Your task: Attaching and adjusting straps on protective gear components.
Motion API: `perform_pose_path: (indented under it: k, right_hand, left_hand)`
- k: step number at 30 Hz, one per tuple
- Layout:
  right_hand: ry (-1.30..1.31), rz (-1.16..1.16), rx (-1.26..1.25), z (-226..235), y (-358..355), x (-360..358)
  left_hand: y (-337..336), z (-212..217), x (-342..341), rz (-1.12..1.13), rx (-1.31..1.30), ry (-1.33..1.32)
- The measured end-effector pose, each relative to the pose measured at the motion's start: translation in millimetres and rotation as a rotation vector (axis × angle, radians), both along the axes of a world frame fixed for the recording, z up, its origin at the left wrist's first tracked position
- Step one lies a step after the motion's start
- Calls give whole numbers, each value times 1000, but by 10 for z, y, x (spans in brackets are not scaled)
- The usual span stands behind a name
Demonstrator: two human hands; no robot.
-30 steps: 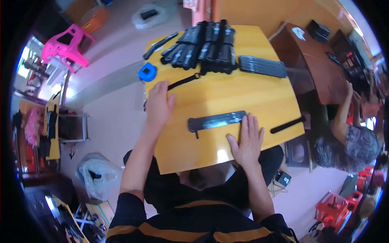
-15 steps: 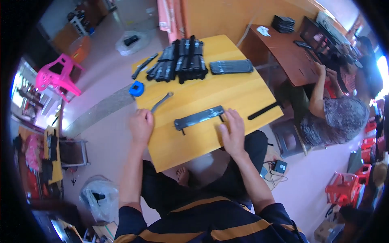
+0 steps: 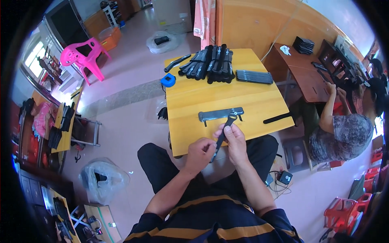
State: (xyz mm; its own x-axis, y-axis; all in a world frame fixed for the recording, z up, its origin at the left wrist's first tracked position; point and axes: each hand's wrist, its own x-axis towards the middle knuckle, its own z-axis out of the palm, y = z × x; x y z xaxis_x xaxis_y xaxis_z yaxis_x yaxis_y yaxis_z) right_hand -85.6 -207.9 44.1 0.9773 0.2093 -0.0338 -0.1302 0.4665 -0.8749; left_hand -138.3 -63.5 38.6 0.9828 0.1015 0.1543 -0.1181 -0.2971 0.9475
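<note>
Below the head camera, a square yellow wooden tabletop fills the middle, its near edge just ahead of the person's knees, with bare wood between the far pile and the near edge. At its far edge lies a heap of black flat metal parts, a row of dark ribbed strips beside it, and a blue tape measure at the left edge. Near the front lies a long grey metal bar; a black strip rests at the right edge. Both hands hover over the near edge: the left hand and right hand each have their grip pinched on a slim black rod-shaped tool, whose tip touches the bar.
</note>
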Motion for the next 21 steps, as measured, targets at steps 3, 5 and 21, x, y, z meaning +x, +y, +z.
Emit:
perform_pose_path:
  k: [3,5,21]
  right_hand:
    - [-25,70,-61,-83,-104,-15]
    - [-74,131,-283,-71,-171,-26]
    - [-572,398,-1025,85,-341,99]
  left_hand:
    - [40,6,-25,-72,20,-27]
    - [94,105,13,-8,-15,-37]
    - [387,172,191,-15,125,17]
